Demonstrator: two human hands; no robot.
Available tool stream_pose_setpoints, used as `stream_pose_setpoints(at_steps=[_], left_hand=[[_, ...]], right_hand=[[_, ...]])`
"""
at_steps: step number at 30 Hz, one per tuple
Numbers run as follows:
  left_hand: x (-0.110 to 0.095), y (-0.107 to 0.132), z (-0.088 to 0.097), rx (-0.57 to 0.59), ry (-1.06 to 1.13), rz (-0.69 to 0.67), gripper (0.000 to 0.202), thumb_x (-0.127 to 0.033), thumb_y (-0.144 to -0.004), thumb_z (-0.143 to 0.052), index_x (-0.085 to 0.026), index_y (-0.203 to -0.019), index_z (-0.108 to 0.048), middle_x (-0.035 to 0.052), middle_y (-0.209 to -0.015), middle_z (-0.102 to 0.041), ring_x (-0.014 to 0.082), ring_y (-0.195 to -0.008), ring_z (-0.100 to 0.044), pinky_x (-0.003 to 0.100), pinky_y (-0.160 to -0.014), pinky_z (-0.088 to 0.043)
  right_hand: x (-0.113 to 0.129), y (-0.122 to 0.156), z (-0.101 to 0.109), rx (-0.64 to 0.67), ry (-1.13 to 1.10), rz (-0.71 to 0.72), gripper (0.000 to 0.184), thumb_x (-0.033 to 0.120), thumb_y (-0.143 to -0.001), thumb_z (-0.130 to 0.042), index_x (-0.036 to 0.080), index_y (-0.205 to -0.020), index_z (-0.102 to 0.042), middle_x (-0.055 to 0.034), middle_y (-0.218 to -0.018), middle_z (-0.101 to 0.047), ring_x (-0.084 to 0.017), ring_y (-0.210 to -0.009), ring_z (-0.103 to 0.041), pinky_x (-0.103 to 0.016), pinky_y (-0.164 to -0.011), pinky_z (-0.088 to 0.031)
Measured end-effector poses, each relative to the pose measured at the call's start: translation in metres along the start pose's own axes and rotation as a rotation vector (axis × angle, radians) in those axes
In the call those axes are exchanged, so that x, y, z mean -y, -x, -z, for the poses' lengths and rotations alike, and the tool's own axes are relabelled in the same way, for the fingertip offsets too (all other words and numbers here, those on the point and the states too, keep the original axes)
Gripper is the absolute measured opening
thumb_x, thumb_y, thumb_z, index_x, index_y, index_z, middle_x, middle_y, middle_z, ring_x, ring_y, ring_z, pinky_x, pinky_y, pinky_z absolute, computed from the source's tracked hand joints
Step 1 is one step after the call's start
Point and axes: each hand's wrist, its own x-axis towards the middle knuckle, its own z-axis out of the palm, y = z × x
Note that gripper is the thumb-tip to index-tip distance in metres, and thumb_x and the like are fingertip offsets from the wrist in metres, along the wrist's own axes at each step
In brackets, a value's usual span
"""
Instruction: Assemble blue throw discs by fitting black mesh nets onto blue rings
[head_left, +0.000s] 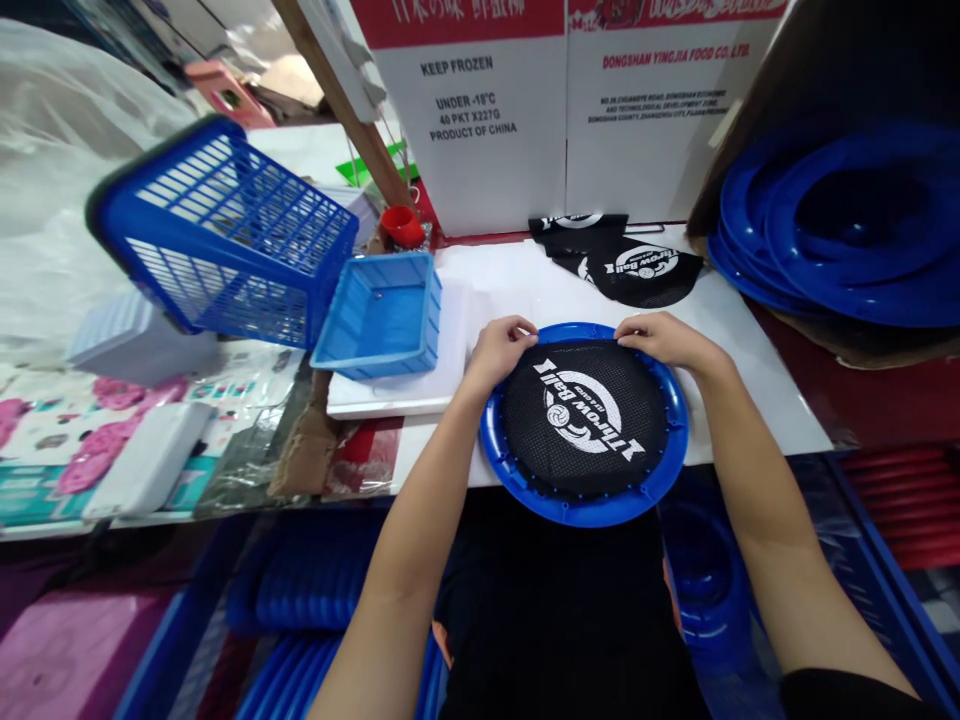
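A round blue plastic disc (525,480) lies on the white table (757,400) in front of me, with a black mesh circle (585,420) printed "Throw Ball" stretched over it. My left hand (501,348) pinches the far left rim, fingers curled over the mesh edge. At the far right rim my right hand (664,338) presses down the same way. Both hands grip the mesh where it meets the blue ring.
Loose black mesh circles (637,268) lie further back. A stack of blue discs (840,230) stands at the right. A tilted blue basket (225,235) and a small blue tray (382,315) sit at the left, with white cardboard boxes (525,110) behind. More blue rings (300,590) lie below the table.
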Motion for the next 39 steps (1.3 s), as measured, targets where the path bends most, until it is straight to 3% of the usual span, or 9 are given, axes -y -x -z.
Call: stream_pose_setpoints(at_steps=[6,14,20,22,25,28,32,35,39], left_hand=[[-0.002,0.004,-0.009,-0.110,-0.074,0.013,0.006,-0.017,-0.089,-0.073,-0.022,-0.089,-0.075,0.0020,-0.080,-0.071,0.0198,-0.079,-0.065,0.033,-0.076,-0.049],[-0.004,0.001,0.004,0.033,-0.073,-0.037,0.011,-0.013,-0.085,-0.072,-0.020,-0.092,-0.073,-0.0011,-0.074,-0.067,0.0177,-0.075,-0.062,0.031,-0.076,-0.050],[-0.009,0.002,0.009,0.065,-0.108,-0.062,0.005,-0.016,-0.093,-0.069,-0.020,-0.093,-0.073,0.0020,-0.083,-0.072,0.0199,-0.083,-0.065,0.033,-0.084,-0.051],[-0.012,0.004,0.008,0.045,-0.164,-0.139,0.015,-0.023,-0.101,-0.063,-0.020,-0.089,-0.071,0.0047,-0.090,-0.073,0.0217,-0.090,-0.065,0.035,-0.090,-0.050],[-0.015,0.009,0.005,0.091,-0.294,-0.368,0.020,-0.033,-0.105,-0.063,-0.020,-0.092,-0.071,0.0085,-0.104,-0.072,0.0249,-0.104,-0.064,0.039,-0.102,-0.048],[-0.014,0.015,0.000,0.234,-0.437,-0.516,0.019,-0.039,-0.100,-0.072,-0.022,-0.106,-0.075,0.0114,-0.129,-0.069,0.0295,-0.122,-0.060,0.045,-0.112,-0.044],[-0.012,0.018,-0.005,0.285,-0.566,-0.491,0.033,-0.047,-0.102,-0.068,-0.025,-0.126,-0.074,0.0131,-0.144,-0.064,0.0339,-0.134,-0.056,0.053,-0.119,-0.037],[-0.015,0.019,-0.006,0.310,-0.599,-0.485,0.036,-0.049,-0.101,-0.069,-0.023,-0.125,-0.074,0.0143,-0.144,-0.064,0.0352,-0.136,-0.055,0.053,-0.120,-0.036],[-0.023,0.022,-0.005,0.346,-0.581,-0.454,0.032,-0.048,-0.097,-0.074,-0.022,-0.115,-0.074,0.0135,-0.138,-0.065,0.0362,-0.132,-0.057,0.053,-0.117,-0.036]], right_hand=[[0.001,0.001,0.001,0.010,0.033,0.006,0.020,0.032,-0.089,-0.060,0.023,-0.092,-0.078,-0.0062,-0.097,-0.078,-0.024,-0.092,-0.069,-0.039,-0.089,-0.053],[-0.005,0.001,0.001,0.011,-0.017,0.045,0.018,0.033,-0.088,-0.063,0.024,-0.090,-0.078,-0.0044,-0.094,-0.079,-0.024,-0.088,-0.069,-0.038,-0.087,-0.054],[-0.004,0.002,0.001,0.014,-0.023,0.042,0.018,0.033,-0.088,-0.063,0.023,-0.090,-0.078,-0.0043,-0.094,-0.079,-0.023,-0.088,-0.070,-0.038,-0.086,-0.054],[-0.003,0.002,-0.001,-0.004,-0.005,0.058,0.019,0.032,-0.089,-0.062,0.023,-0.092,-0.078,-0.0043,-0.095,-0.079,-0.023,-0.089,-0.070,-0.038,-0.086,-0.053],[-0.002,0.001,-0.005,-0.040,0.046,0.114,0.021,0.029,-0.092,-0.059,0.023,-0.095,-0.079,-0.0045,-0.098,-0.080,-0.023,-0.091,-0.071,-0.038,-0.088,-0.053],[-0.001,0.000,-0.010,-0.120,0.097,0.177,0.028,0.020,-0.091,-0.054,0.023,-0.100,-0.081,-0.0066,-0.104,-0.080,-0.025,-0.099,-0.071,-0.040,-0.094,-0.054],[0.007,-0.002,-0.020,-0.197,0.130,0.349,0.037,0.014,-0.092,-0.049,0.025,-0.105,-0.082,-0.0087,-0.120,-0.077,-0.029,-0.118,-0.066,-0.048,-0.110,-0.052],[0.013,-0.003,-0.030,-0.145,0.155,0.409,0.030,0.022,-0.097,-0.056,0.025,-0.110,-0.083,-0.0115,-0.144,-0.068,-0.034,-0.138,-0.057,-0.058,-0.122,-0.045],[0.017,-0.003,-0.039,-0.031,0.145,0.311,0.025,0.032,-0.099,-0.063,0.026,-0.113,-0.083,-0.0119,-0.157,-0.059,-0.039,-0.148,-0.051,-0.064,-0.127,-0.039]])
